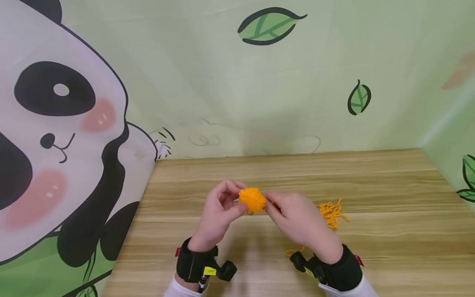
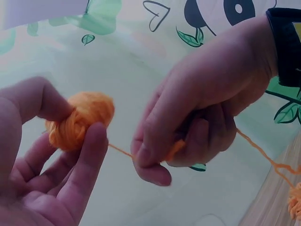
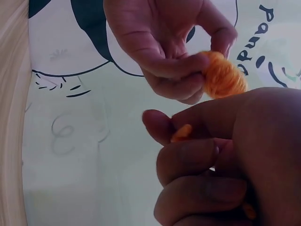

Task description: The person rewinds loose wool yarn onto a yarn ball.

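A small ball of orange yarn (image 1: 252, 200) is held above the table in my left hand (image 1: 219, 214), between the thumb and fingers. My right hand (image 1: 302, 216) is just to its right, pinching the yarn strand (image 2: 121, 150) that runs from the ball. In the left wrist view the strand is taut between the two hands. Some yarn shows between the curled fingers of the right hand in the right wrist view. From behind that hand the strand continues to a loose tangle of orange yarn (image 1: 332, 213) on the table.
The wood-grain table (image 1: 178, 181) lies beneath both hands. Behind it hangs a pale green backdrop (image 1: 208, 82) with leaves and a large panda (image 1: 74, 144) on the left. Each wrist wears a black strap with a small camera (image 1: 226, 271).
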`<state>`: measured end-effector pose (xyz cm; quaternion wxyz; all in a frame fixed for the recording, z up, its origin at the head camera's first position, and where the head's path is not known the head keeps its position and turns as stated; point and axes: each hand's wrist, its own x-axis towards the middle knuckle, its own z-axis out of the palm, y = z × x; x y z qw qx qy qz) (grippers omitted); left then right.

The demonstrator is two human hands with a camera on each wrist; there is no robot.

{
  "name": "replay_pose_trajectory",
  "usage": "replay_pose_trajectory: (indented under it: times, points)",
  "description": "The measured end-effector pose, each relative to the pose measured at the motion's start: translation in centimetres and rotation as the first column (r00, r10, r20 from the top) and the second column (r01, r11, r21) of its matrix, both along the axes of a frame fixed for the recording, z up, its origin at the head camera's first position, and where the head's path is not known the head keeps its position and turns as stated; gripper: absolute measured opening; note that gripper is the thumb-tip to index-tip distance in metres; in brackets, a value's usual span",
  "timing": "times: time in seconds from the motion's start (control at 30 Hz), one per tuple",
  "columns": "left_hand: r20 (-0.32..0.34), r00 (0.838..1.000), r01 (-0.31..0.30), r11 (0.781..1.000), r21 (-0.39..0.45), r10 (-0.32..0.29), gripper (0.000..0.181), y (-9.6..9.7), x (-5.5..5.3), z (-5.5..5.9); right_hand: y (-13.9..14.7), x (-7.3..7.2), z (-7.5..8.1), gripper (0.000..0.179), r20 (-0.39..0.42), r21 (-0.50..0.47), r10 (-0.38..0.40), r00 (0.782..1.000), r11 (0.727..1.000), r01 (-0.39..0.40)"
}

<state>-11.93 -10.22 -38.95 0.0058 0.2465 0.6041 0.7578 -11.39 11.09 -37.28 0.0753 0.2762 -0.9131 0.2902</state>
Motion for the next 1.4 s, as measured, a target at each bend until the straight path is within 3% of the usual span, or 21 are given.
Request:
replay_pose_trajectory:
  times: [0.2,0.37,0.5,0.6,0.73,0.87,1.03,1.2,1.3,1.4]
  points:
    - [0.072,0.986,-0.154,0.985,0.075,0.149,0.015,0.1,-0.4,-0.2,-0.7,0.4,-0.3,0.022,0.064,0.036,0.075,0.995,0.996,-0.078]
    - [0.065,0.954,-0.294,0.956,0.014,0.292,0.021,0.3,-0.7,-0.4,-1.2,1.0,-0.2,0.022,0.046,0.062,0.128,0.991,0.990,-0.130]
    - [-0.032,0.921,-0.390,0.914,-0.113,0.389,0.022,0.6,-0.4,0.5,-1.2,1.5,0.4,0.020,0.002,0.041,0.150,0.989,0.988,-0.150]
    - [-0.150,0.898,-0.438,0.875,-0.209,0.413,0.021,0.9,0.1,1.4,-1.0,1.9,0.7,0.018,-0.061,-0.027,0.157,0.986,0.987,-0.158]
    - [-0.281,0.896,-0.421,0.859,-0.291,0.344,0.021,1.3,0.5,2.0,-0.6,2.1,1.1,0.012,-0.131,-0.125,0.134,0.982,0.981,-0.151]
    - [-0.340,0.911,-0.350,0.874,-0.337,0.234,0.022,1.5,0.7,2.2,-0.2,2.0,1.2,0.010,-0.186,-0.189,0.092,0.978,0.974,-0.127]
    - [-0.393,0.917,-0.231,0.900,-0.370,0.074,0.025,1.4,0.9,2.1,0.0,1.3,1.1,0.009,-0.247,-0.238,0.020,0.969,0.968,-0.081]
    - [-0.380,0.923,-0.074,0.939,-0.336,-0.063,0.027,1.4,1.2,2.3,0.5,0.4,0.6,0.009,-0.238,-0.206,-0.027,0.971,0.978,-0.024]
    - [-0.351,0.931,-0.018,0.953,-0.304,-0.094,0.029,1.3,1.3,2.4,0.6,-0.1,0.3,0.012,-0.173,-0.153,-0.015,0.985,0.988,-0.012]
    - [-0.306,0.948,0.000,0.959,-0.282,-0.090,0.030,1.2,1.4,2.2,0.7,-0.3,0.0,0.015,-0.118,-0.116,-0.011,0.993,0.993,-0.003]
